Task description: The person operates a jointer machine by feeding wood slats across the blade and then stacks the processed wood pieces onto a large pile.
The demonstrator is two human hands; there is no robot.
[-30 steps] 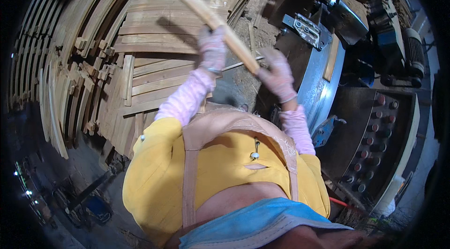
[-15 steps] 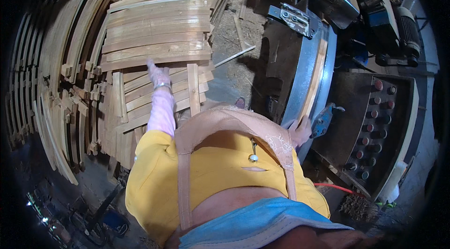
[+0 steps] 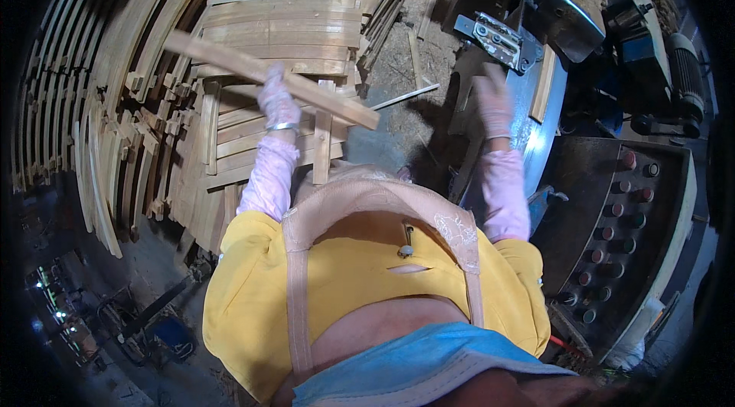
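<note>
My left hand, in a pale glove, is closed on a wooden slat lifted off the stack and held slantwise. Below and beyond it lies the stack of slightly curved wooden slats. My right hand hovers at the near edge of the machine's metal bed, its fingers apart and nothing seen in them, though motion softens their outline. Another wooden strip lies on that bed, its far end running up toward the machine head.
A metal guide block sits over the bed. To the right are a control panel with several buttons and a ribbed motor. Curved slats are stacked along the left. A thin white stick lies amid sawdust.
My left hand has lifted a slat from the stack. My right hand has left the strip on the bed and moved up and left; that strip has slid farther toward the machine head.
</note>
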